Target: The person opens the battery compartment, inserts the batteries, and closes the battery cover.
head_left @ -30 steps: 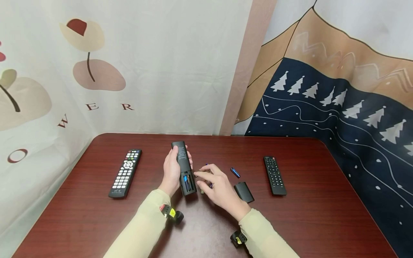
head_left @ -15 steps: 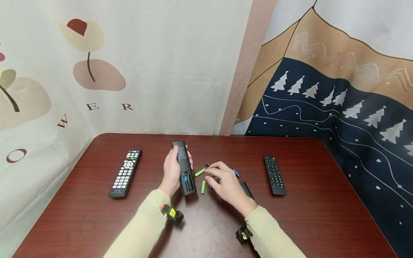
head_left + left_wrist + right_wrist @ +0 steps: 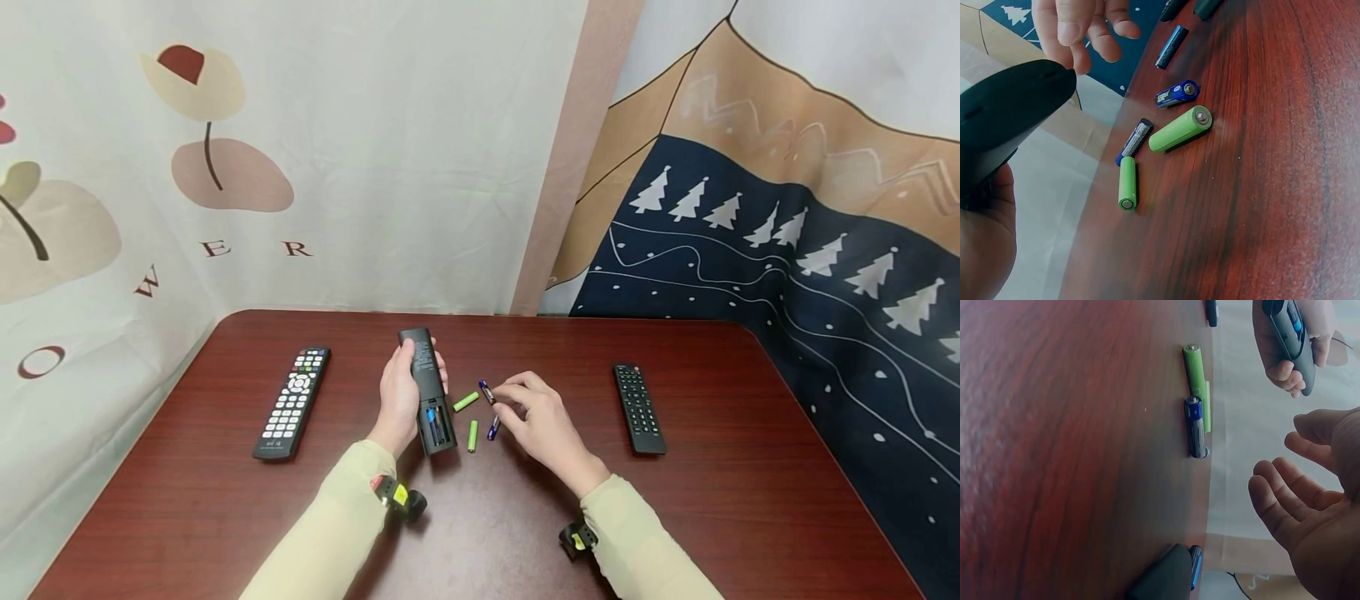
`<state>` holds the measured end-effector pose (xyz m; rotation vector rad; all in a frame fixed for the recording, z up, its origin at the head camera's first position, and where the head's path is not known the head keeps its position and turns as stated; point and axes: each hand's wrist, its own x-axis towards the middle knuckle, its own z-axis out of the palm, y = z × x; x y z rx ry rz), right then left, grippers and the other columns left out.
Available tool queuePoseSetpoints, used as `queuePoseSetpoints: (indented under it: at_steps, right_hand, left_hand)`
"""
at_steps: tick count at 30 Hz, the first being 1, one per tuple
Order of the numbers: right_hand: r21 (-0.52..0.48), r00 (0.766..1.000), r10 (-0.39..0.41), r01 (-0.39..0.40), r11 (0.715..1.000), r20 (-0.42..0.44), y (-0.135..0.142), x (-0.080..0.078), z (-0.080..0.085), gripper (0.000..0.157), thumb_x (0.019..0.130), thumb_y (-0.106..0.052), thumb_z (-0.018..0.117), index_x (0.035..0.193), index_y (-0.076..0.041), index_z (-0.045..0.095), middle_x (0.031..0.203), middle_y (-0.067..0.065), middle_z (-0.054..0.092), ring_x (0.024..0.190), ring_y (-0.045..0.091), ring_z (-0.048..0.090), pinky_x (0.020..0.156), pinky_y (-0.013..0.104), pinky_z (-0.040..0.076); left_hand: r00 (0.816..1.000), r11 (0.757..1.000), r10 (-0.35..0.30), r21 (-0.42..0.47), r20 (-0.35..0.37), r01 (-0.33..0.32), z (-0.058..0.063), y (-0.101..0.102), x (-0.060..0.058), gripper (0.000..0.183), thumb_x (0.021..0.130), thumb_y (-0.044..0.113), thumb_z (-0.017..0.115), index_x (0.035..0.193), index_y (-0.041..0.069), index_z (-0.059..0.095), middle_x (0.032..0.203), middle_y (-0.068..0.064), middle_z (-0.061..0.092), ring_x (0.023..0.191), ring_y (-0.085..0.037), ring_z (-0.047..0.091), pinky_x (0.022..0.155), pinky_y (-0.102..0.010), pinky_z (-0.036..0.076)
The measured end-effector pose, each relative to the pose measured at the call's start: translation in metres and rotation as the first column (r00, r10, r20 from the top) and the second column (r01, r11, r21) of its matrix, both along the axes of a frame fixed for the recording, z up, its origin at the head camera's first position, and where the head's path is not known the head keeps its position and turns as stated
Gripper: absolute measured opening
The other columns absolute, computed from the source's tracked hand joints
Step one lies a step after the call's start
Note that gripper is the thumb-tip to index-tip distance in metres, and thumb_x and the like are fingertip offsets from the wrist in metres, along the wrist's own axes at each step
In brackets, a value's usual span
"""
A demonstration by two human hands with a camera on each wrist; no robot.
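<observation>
My left hand (image 3: 396, 400) grips a black remote control (image 3: 427, 371), its back facing up and its battery bay uncovered. A blue battery (image 3: 1296, 317) shows inside the bay. My right hand (image 3: 543, 425) hovers over the table with loosely bent fingers and nothing between them, as the right wrist view shows. Near its fingertips lie two dark blue batteries (image 3: 492, 427). Two green batteries (image 3: 472, 436) lie between the hands. The black battery cover (image 3: 1163, 578) and another blue battery (image 3: 1195, 565) rest beyond the right hand, which hides them in the head view.
A black remote with white buttons (image 3: 292, 404) lies at the left of the brown table (image 3: 480, 533). A smaller black remote (image 3: 639, 408) lies at the right. Printed curtains (image 3: 390, 167) hang behind the table's far edge.
My right hand has drawn away from the held remote to the right, uncovering the green and dark blue batteries and covering the battery cover. The left hand and its remote have stayed put.
</observation>
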<state>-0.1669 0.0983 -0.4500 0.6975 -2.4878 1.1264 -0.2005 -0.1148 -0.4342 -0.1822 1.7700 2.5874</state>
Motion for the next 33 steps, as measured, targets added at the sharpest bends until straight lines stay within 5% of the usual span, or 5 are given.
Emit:
queuePoseSetpoints:
  at_steps: [16,25,33]
  right_hand:
    - [0.114,0.991,-0.124,0.118,0.986,0.050,0.015,-0.004,0.005,0.016,0.090,-0.006,0.077,0.107,-0.004,0.078,0.105,0.008,0.066,0.079,0.017,0.062,0.071,0.033,0.055]
    - [0.137,0.980,-0.153,0.136,0.981,0.127,0.021,-0.007,0.005,0.019,0.093,-0.009,0.075,0.110,-0.003,0.077,0.108,0.010,0.067,0.089,0.025,0.066,0.077,0.041,0.056]
    - [0.176,0.979,-0.170,0.149,0.973,0.114,0.027,-0.010,0.003,0.019,0.092,-0.005,0.074,0.111,-0.001,0.076,0.104,0.011,0.067,0.086,0.025,0.066,0.074,0.038,0.056]
  left_hand:
    - [1.000,1.000,0.003,0.011,-0.001,-0.003,0.002,0.002,-0.001,0.044,0.114,0.035,0.023,0.136,0.004,0.047,0.088,-0.003,0.060,0.069,-0.012,0.061,0.063,-0.026,0.054]
    - [1.000,1.000,-0.008,-0.004,0.005,0.008,0.002,0.002,-0.001,0.045,0.114,0.037,0.025,0.137,0.005,0.046,0.091,-0.004,0.060,0.071,-0.013,0.061,0.067,-0.028,0.056]
    - [1.000,1.000,-0.006,0.001,0.020,0.006,0.003,0.001,0.001,0.044,0.114,0.037,0.024,0.136,0.008,0.048,0.092,-0.006,0.060,0.071,-0.012,0.062,0.067,-0.029,0.056]
